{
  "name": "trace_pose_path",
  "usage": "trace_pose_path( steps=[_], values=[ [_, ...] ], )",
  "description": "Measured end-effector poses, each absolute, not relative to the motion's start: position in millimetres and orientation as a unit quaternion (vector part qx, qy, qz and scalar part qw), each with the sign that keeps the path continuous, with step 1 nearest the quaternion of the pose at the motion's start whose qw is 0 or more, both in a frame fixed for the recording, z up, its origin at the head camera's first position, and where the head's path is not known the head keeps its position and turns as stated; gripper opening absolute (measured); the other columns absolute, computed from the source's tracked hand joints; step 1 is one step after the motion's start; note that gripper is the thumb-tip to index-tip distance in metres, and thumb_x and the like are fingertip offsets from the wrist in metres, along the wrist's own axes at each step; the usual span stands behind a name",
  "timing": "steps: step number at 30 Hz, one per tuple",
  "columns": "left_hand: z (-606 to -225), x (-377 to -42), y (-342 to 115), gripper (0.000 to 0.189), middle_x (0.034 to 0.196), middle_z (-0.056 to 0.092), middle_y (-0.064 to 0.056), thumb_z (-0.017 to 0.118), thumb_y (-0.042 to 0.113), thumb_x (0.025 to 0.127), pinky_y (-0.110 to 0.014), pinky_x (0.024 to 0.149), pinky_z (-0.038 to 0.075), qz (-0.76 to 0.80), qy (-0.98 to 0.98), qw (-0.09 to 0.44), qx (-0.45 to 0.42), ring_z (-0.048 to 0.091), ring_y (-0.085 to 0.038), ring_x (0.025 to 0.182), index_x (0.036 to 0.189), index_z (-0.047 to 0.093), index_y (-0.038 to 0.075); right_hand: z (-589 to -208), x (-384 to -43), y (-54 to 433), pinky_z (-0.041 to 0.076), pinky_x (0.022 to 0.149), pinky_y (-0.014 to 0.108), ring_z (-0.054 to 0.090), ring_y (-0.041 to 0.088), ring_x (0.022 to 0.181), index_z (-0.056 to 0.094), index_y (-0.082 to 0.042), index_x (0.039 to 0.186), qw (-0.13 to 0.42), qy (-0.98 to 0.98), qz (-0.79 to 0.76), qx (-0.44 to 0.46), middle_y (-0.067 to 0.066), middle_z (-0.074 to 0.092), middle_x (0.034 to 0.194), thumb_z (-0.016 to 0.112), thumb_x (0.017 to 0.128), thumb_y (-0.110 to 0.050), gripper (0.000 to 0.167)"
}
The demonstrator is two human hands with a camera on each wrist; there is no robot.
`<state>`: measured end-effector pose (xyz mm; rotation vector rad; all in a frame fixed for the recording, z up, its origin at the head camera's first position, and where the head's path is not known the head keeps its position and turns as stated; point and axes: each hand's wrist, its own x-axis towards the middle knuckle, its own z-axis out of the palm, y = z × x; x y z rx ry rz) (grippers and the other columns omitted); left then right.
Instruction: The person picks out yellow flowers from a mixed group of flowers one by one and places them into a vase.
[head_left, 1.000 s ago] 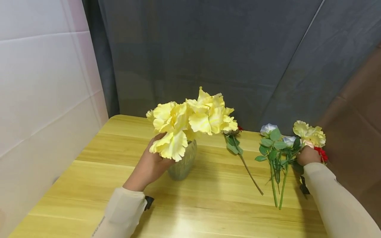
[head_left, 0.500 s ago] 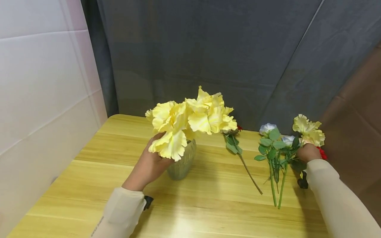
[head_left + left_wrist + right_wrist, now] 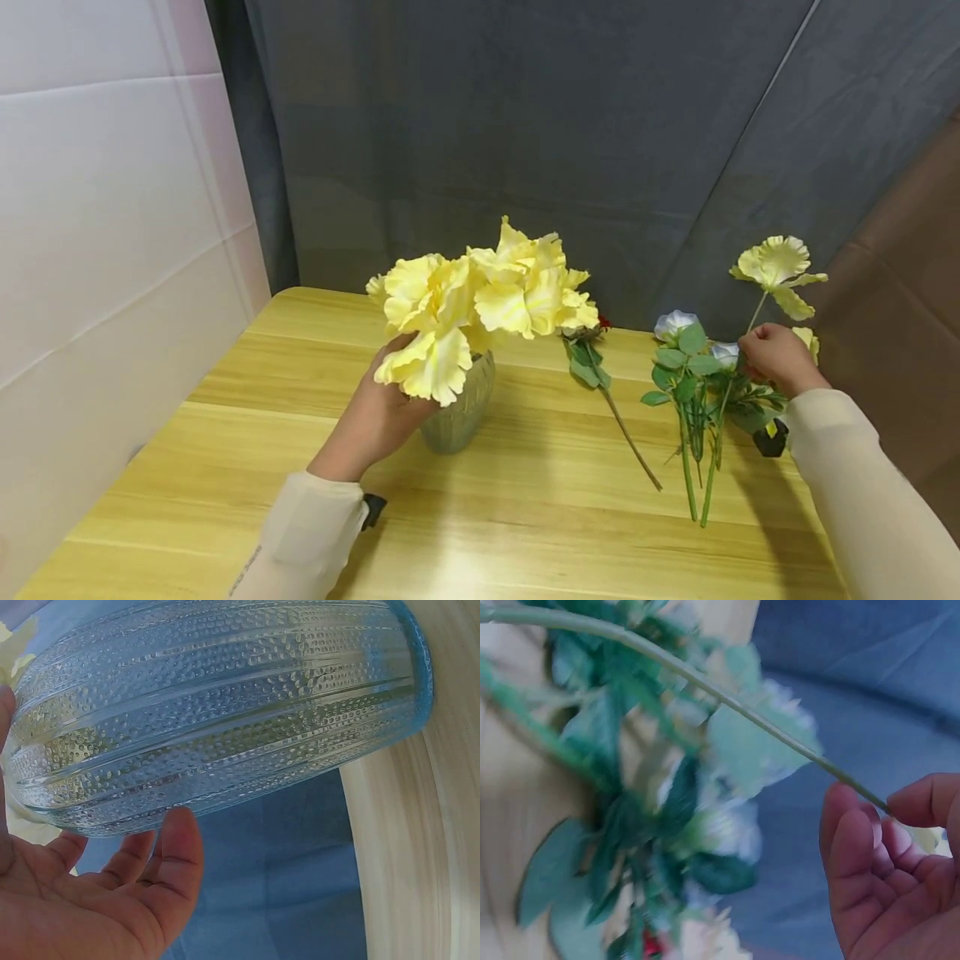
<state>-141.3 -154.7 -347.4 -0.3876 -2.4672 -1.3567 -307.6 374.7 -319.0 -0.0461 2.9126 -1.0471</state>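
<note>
A ribbed, dimpled glass vase point(image 3: 463, 417) stands upright on the table with large yellow flowers point(image 3: 528, 287) spreading over its mouth. My left hand point(image 3: 386, 421) holds the vase near its top, partly covered by petals. In the left wrist view, the fingers point(image 3: 180, 851) curl along one side of the glass point(image 3: 225, 712), the thumb at the other. At the right, my right hand point(image 3: 783, 357) pinches the stem of a single yellow flower point(image 3: 780, 265), its bloom raised above the hand. The right wrist view shows the thin green stem point(image 3: 731, 701) between thumb and fingertips.
Beside the right hand lie pale blue-white roses point(image 3: 677, 325) with green leaves and stems. One leafy stem point(image 3: 626, 433) lies alone between vase and pile. A grey curtain point(image 3: 480, 125) hangs behind the wooden table point(image 3: 225, 467), with a white cloth wall point(image 3: 112, 208) at the left.
My right hand has lifted from among the flowers at the right, drawing one yellow flower up by its stem. My left hand and the vase stay where they were.
</note>
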Motion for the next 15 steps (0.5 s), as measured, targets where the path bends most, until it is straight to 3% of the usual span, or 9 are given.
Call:
trace_pose_path(
  steps=[5, 8, 15],
  values=[
    [-348, -141, -154, 0.082, 0.149, 0.038, -0.013, 0.078, 0.016, 0.087, -0.051, 0.099, 0.046, -0.47, -0.858, 0.153, -0.137, 0.05, -0.027, 0.126, 0.154, 0.03, 0.013, -308, -302, 354, 0.055, 0.067, 0.032, 0.068, 0.025, 0.084, 0.047, 0.002, 0.104, 0.01, 0.93, -0.366, -0.041, 0.017, 0.054, 0.095, 0.039, 0.103, -0.025, 0.028],
    [-348, -141, -154, 0.078, 0.147, 0.041, -0.009, 0.077, 0.016, 0.088, -0.049, 0.098, 0.046, -0.475, -0.854, 0.156, -0.145, 0.051, -0.024, 0.125, 0.153, 0.033, 0.016, -300, -296, 342, 0.054, 0.067, 0.032, 0.069, 0.025, 0.086, 0.047, 0.001, 0.106, -0.008, 0.929, -0.366, -0.055, 0.019, 0.055, 0.094, 0.04, 0.102, -0.023, 0.025],
    [-347, -143, -154, 0.072, 0.144, 0.044, 0.0, 0.075, 0.019, 0.091, -0.046, 0.096, 0.047, -0.485, -0.845, 0.156, -0.161, 0.053, -0.018, 0.122, 0.151, 0.036, 0.022, -285, -278, 312, 0.057, 0.065, 0.029, 0.069, 0.014, 0.074, 0.043, -0.004, 0.111, -0.057, 0.896, -0.431, -0.084, 0.019, 0.058, 0.096, 0.045, 0.103, -0.019, 0.017]
  ],
)
